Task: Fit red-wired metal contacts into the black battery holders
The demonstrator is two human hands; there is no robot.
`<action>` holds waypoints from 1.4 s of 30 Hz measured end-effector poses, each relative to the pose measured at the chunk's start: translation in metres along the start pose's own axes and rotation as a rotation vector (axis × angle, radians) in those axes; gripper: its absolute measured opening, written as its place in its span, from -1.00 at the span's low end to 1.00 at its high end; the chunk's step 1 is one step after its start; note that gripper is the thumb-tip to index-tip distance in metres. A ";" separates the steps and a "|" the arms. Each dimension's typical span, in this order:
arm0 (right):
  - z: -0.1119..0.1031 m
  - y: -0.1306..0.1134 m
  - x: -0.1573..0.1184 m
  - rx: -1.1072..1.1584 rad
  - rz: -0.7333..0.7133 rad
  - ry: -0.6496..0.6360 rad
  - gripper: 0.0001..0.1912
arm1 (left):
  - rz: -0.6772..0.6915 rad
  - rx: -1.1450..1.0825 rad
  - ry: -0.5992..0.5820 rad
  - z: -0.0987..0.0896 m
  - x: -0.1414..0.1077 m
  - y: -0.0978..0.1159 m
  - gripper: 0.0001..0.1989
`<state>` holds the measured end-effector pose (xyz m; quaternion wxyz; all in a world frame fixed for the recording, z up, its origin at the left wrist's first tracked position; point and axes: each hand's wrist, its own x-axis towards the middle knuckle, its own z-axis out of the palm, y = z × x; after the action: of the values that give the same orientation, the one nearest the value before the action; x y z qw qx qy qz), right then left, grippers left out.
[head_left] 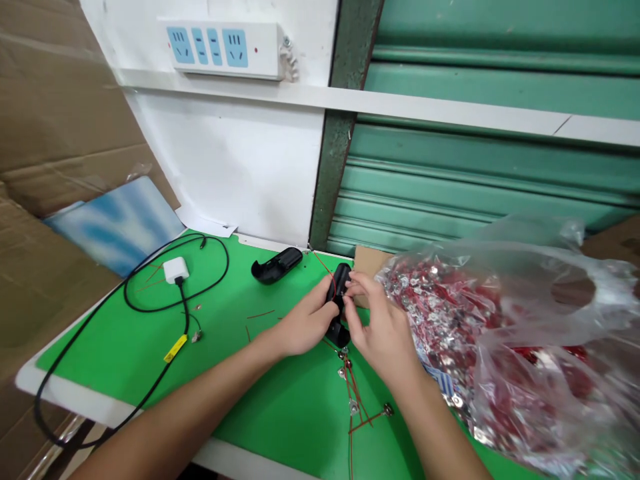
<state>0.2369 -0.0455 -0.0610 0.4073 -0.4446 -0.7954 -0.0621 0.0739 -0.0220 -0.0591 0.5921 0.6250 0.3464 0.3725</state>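
Black casing (339, 335), crossed by red wire (325, 265), is gripped by left fingers (327, 311); right fingers (363, 283) touch it, grip unclear. Mid-frame, another casing (278, 265) lies unjoined.

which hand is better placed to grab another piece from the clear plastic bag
Probably the right hand: it is nearer the clear plastic bag, while the left hand grips the black casing farther off.

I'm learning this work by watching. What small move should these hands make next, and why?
Probably ease the loose red wire into the black plastic shell with the right hand, while the left hand steadies the shell. The wire's far end juts out past the shell, and the right fingertips are at the shell's upper part, close to the wire.
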 end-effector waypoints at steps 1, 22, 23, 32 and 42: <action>0.000 0.000 0.000 -0.012 -0.008 0.005 -0.56 | 0.006 0.004 0.004 0.000 0.000 0.000 -0.45; 0.008 -0.002 -0.004 -0.133 -0.068 -0.006 -0.91 | 0.133 0.375 0.013 -0.007 -0.003 -0.005 -0.55; 0.008 -0.003 -0.004 -0.132 -0.066 -0.003 -0.91 | 0.137 0.380 0.011 -0.006 -0.003 -0.005 -0.54; 0.003 -0.008 -0.004 -0.176 -0.076 0.009 -0.85 | 0.148 0.366 -0.001 -0.005 -0.006 -0.005 -0.59; -0.004 -0.004 0.006 0.272 0.271 0.120 -0.60 | -0.133 -0.148 0.063 -0.008 0.001 0.009 -0.39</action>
<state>0.2346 -0.0458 -0.0532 0.5146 -0.4839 -0.7038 0.0749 0.0674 -0.0182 -0.0494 0.6488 0.5432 0.3771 0.3765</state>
